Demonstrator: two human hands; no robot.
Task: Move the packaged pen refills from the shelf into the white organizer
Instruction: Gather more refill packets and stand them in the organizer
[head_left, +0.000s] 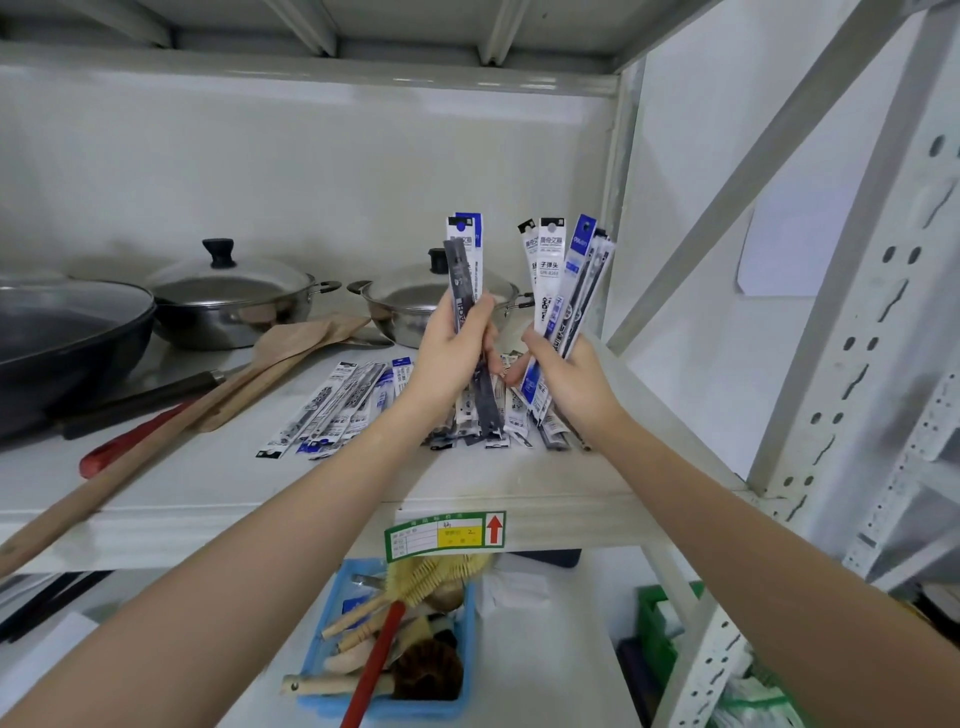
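Note:
My left hand (451, 349) grips a small bundle of packaged pen refills (466, 265), held upright above the white shelf (218, 483). My right hand (566, 379) holds a larger fan of refill packs (563, 280), also upright, just to the right. More refill packs (337, 405) lie spread flat on the shelf below and behind both hands, some hidden by my wrists. No white organizer is in view.
Two lidded steel pots (244, 301) (410, 306) and a dark pan (62, 338) stand at the back left. Wooden spatulas (156, 431) and a red-handled tool (130, 441) lie on the shelf. A blue basket of brushes (395, 644) sits below. A shelf upright (878, 332) rises at right.

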